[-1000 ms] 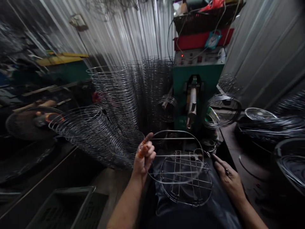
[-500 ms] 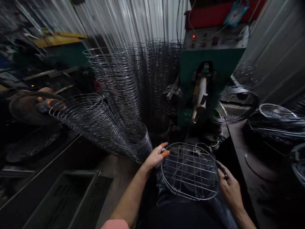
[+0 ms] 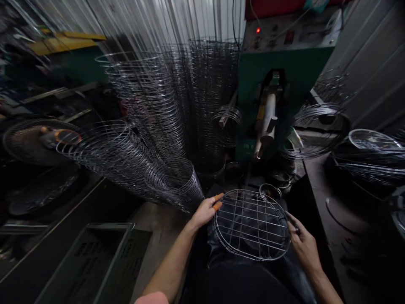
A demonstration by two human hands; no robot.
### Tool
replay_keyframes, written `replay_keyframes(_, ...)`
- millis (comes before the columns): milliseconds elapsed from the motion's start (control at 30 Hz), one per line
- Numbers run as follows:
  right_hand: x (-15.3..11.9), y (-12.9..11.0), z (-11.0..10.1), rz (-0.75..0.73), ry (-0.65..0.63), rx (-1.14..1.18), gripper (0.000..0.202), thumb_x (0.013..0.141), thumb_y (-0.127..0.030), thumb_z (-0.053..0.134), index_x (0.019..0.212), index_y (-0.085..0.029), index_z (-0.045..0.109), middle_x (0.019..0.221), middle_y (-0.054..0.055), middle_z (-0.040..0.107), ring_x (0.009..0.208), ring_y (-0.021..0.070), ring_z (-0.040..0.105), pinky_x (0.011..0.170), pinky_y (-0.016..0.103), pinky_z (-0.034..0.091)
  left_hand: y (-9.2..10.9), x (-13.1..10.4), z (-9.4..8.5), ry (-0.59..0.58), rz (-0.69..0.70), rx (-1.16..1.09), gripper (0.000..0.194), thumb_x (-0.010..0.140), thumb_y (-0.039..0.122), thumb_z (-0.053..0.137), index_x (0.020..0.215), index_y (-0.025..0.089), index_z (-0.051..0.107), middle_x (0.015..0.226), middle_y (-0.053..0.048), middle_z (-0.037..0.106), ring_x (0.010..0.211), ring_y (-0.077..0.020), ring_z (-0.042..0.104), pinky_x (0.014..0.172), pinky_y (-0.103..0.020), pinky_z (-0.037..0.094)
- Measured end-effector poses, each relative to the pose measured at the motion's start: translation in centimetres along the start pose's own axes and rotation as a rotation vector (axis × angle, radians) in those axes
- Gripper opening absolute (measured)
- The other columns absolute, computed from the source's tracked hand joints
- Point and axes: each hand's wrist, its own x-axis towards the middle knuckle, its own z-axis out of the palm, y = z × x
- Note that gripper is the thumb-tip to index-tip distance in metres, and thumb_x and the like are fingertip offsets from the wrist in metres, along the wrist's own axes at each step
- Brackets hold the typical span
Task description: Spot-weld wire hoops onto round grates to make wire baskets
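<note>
A round wire rack [image 3: 251, 226] with crossing bars lies over my lap, between my two hands. My left hand [image 3: 205, 210], with orange covers on two fingers, grips its rim at the upper left. On the opposite side my right hand [image 3: 300, 236] is closed on the rim, and its fingertips are partly hidden. Beyond the rack, a small wire ring [image 3: 270, 185] shows near its far edge. Ahead stands a green machine [image 3: 248, 84] with a pale metal arm [image 3: 268, 109] pointing toward me.
Tall stacks of wire rings [image 3: 148, 97] lean ahead and left, with a tilted stack [image 3: 107, 152] nearer. A green crate [image 3: 109, 226] sits low left, below a round fan [image 3: 34, 141]. On the right are looped wire rings [image 3: 319, 110] and a dark bench [image 3: 335, 249].
The view has tilted down slightly, so the machine and stacks sit higher in the picture. The rack has tilted a little; both hands keep their hold on its rim.
</note>
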Motion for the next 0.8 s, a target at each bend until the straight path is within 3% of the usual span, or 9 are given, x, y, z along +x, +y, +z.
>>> replay_keyframes(133, 0.0, 0.5, 0.1, 0.004, -0.007, 0.019, 0.055, 0.076, -0.052, 0.048, 0.116, -0.018, 0.060, 0.109, 0.008, 0.066, 0.104, 0.0260, 0.058, 0.084, 0.032, 0.049, -0.3, -0.5, 0.2, 0.009, -0.001, 0.012, 0.046, 0.083, 0.034, 0.050, 0.125, 0.017, 0.050, 0.125, -0.006, 0.057, 0.113, -0.0215, 0.053, 0.101, -0.036, 0.036)
replay_keyframes(233, 0.0, 0.5, 0.2, 0.012, -0.034, 0.036, 0.054, 0.076, -0.051, 0.049, 0.118, -0.018, 0.060, 0.110, 0.008, 0.065, 0.105, 0.0256, 0.058, 0.087, 0.033, 0.048, -0.7, -0.8, 0.4, 0.011, -0.022, 0.081, 0.047, 0.085, 0.035, 0.047, 0.129, 0.017, 0.046, 0.104, -0.004, 0.067, 0.090, -0.0177, 0.060, 0.089, -0.034, 0.043)
replay_keyframes(333, -0.1, 0.2, 0.0, 0.020, -0.056, 0.061, 0.052, 0.076, -0.050, 0.050, 0.117, -0.019, 0.060, 0.110, 0.006, 0.065, 0.106, 0.0252, 0.057, 0.090, 0.034, 0.047, -0.9, -1.2, 0.3, -0.025, -0.034, 0.084, 0.051, 0.087, 0.038, 0.043, 0.133, 0.016, 0.039, 0.081, -0.001, 0.066, 0.075, -0.0139, 0.056, 0.081, -0.030, 0.044)
replay_keyframes(533, -0.3, 0.4, -0.2, 0.047, -0.078, 0.101, 0.052, 0.077, -0.052, 0.050, 0.119, -0.022, 0.059, 0.116, 0.005, 0.062, 0.111, 0.0252, 0.054, 0.095, 0.035, 0.042, -0.1, -2.6, 0.0, -0.225, -0.023, -0.069, 0.087, 0.074, 0.041, 0.065, 0.142, 0.022, 0.013, 0.088, 0.001, 0.058, 0.085, -0.0133, 0.052, 0.089, -0.030, 0.038)
replay_keyframes(667, -0.3, 0.9, 0.0, 0.075, -0.082, 0.135, 0.056, 0.076, -0.054, 0.050, 0.121, -0.021, 0.056, 0.121, 0.006, 0.059, 0.115, 0.0255, 0.050, 0.096, 0.035, 0.041, -0.5, -3.3, 0.4, -0.235, 0.008, -0.176, 0.100, 0.069, 0.035, 0.072, 0.142, 0.024, 0.005, 0.089, 0.001, 0.059, 0.089, -0.0135, 0.053, 0.094, -0.033, 0.034)
replay_keyframes(800, -0.5, 1.8, 0.2, 0.087, -0.089, 0.170, 0.056, 0.076, -0.054, 0.049, 0.121, -0.021, 0.055, 0.123, 0.006, 0.057, 0.119, 0.0260, 0.047, 0.099, 0.036, 0.038, -1.7, -3.5, 1.0, -0.227, -0.023, -0.311, 0.102, 0.066, 0.033, 0.075, 0.142, 0.025, 0.006, 0.078, 0.003, 0.057, 0.078, -0.0116, 0.053, 0.087, -0.032, 0.038)
